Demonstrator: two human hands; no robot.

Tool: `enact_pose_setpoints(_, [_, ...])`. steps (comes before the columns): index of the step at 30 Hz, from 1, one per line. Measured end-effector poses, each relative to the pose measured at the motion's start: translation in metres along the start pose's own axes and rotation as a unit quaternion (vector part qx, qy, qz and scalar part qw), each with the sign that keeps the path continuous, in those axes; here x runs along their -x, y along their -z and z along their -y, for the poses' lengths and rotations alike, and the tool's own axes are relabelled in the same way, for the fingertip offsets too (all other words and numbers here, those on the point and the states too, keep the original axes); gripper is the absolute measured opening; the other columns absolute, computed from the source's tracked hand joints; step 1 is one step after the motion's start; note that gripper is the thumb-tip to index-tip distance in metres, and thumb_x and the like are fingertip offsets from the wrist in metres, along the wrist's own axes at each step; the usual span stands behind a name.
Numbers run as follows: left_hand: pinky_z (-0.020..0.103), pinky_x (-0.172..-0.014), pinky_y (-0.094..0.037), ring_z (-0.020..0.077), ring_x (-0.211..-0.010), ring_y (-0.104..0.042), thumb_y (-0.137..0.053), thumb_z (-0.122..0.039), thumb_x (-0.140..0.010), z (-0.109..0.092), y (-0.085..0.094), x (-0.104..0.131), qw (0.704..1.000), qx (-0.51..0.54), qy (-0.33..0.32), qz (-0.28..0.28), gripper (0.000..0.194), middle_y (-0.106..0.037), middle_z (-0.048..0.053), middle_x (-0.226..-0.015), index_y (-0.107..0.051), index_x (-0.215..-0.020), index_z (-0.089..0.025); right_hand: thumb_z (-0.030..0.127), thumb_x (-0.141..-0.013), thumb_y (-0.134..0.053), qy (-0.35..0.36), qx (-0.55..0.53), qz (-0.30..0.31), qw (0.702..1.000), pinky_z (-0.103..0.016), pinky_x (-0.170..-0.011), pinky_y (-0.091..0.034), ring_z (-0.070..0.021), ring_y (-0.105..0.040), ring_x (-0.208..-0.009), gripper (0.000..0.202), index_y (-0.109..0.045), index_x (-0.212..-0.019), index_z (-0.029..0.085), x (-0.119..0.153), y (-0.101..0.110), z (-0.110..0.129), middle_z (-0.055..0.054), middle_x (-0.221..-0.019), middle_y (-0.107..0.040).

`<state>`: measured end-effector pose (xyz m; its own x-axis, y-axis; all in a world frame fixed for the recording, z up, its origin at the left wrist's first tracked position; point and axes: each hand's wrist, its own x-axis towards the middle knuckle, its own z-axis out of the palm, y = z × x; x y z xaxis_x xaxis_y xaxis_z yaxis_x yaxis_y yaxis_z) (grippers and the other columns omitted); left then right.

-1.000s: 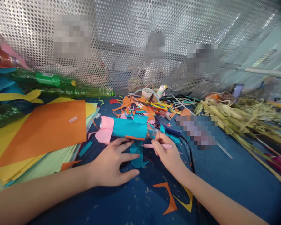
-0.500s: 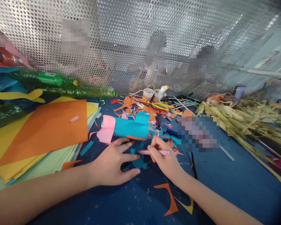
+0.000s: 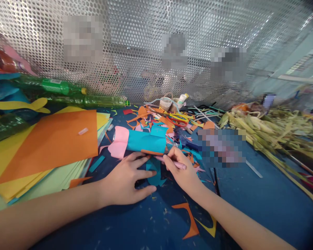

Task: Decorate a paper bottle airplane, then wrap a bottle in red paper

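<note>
My right hand (image 3: 181,170) is closed around a pink pen (image 3: 178,165), its tip over the upper part of a small blue paper piece (image 3: 154,176). My left hand (image 3: 127,180) lies flat with fingers spread, and its fingertips press on the left side of that paper. Just beyond both hands, a clear plastic bottle wrapped in blue paper (image 3: 146,141) lies on its side. Pink paper fins (image 3: 119,142) stick out at its left end, and a strip of orange paper runs along its near edge. The bottle's neck points right.
Stacked coloured paper (image 3: 67,146) lies at left, with green bottles (image 3: 59,86) behind it. Paper scraps (image 3: 146,116) and a glue bottle (image 3: 182,100) are farther back. Dried corn husks (image 3: 253,128) lie at right. Orange offcuts (image 3: 189,222) lie near my right forearm. A perforated metal screen (image 3: 135,45) stands behind.
My right hand has shifted slightly up, and the pen tip has moved from the middle of the blue paper piece toward its top. My left hand stays in place.
</note>
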<state>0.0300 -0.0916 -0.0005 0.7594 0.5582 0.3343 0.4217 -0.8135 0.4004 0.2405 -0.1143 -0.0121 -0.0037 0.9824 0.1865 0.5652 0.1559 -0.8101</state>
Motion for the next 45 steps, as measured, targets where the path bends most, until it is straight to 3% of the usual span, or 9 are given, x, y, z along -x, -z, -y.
enact_pose_setpoints(4, [0.051, -0.092, -0.046, 0.0334, -0.117, -0.049, -0.063, -0.043, -0.077, 0.000, -0.001, 0.000, 1.000, 0.001, 0.005, -0.003, 0.034, -0.060, 0.012, -0.124, -0.071, -0.106, -0.027, 0.032, -0.089, -0.046, 0.005, 0.000, -0.001, 1.000, -0.025, -0.053, -0.033, -0.0111, -0.043, -0.053, 0.024, -0.036, -0.070, 0.023, -0.002, 0.003, 0.004, 0.006, -0.056, -0.043])
enact_pose_setpoints(10, [0.051, -0.090, -0.047, 0.0336, -0.117, -0.050, -0.062, -0.044, -0.078, 0.000, -0.001, 0.000, 1.000, -0.004, 0.001, -0.002, 0.035, -0.062, 0.012, -0.121, -0.070, -0.108, -0.028, 0.024, -0.080, -0.047, -0.009, -0.012, 0.002, 1.000, -0.024, -0.044, -0.027, -0.0092, -0.030, -0.042, 0.024, -0.032, -0.062, 0.023, -0.001, 0.014, 0.018, 0.009, -0.047, -0.030])
enact_pose_setpoints(17, [0.051, -0.091, -0.046, 0.0333, -0.117, -0.050, -0.062, -0.043, -0.078, 0.000, -0.001, 0.001, 1.000, 0.001, 0.001, -0.011, 0.034, -0.061, 0.012, -0.122, -0.070, -0.107, -0.028, 0.022, -0.077, -0.047, -0.014, 0.012, -0.009, 1.000, -0.024, -0.044, -0.026, -0.0093, -0.030, -0.042, 0.024, -0.031, -0.059, 0.023, 0.001, 0.016, 0.018, 0.008, -0.046, -0.028])
enact_pose_setpoints(31, [0.049, -0.093, -0.045, 0.0314, -0.118, -0.048, -0.062, -0.042, -0.078, 0.000, -0.001, -0.001, 1.000, -0.001, 0.002, -0.008, 0.032, -0.060, 0.012, -0.122, -0.071, -0.105, -0.027, 0.032, -0.088, -0.049, -0.007, -0.070, 0.050, 0.996, -0.025, -0.054, -0.036, -0.0114, -0.046, -0.051, 0.022, -0.039, -0.070, 0.023, -0.004, -0.001, 0.007, 0.006, -0.054, -0.049])
enact_pose_setpoints(37, [0.051, -0.096, -0.043, 0.0315, -0.121, -0.046, -0.062, -0.042, -0.079, 0.000, 0.000, -0.001, 1.000, -0.007, 0.012, 0.003, 0.032, -0.057, 0.011, -0.127, -0.070, -0.107, -0.029, 0.031, -0.088, -0.046, -0.044, -0.160, -0.023, 0.986, -0.025, -0.053, -0.036, -0.0112, -0.045, -0.047, 0.024, -0.039, -0.067, 0.023, -0.006, 0.002, 0.011, 0.007, -0.048, -0.045])
enact_pose_setpoints(45, [0.049, -0.096, -0.043, 0.0307, -0.121, -0.045, -0.061, -0.041, -0.079, 0.001, -0.002, 0.000, 1.000, -0.007, 0.014, 0.001, 0.031, -0.056, 0.011, -0.127, -0.070, -0.106, -0.030, 0.026, -0.085, -0.050, -0.017, -0.085, -0.047, 0.995, -0.025, -0.053, -0.035, -0.0102, -0.044, -0.045, 0.026, -0.038, -0.062, 0.022, -0.006, 0.002, 0.004, 0.007, -0.047, -0.046])
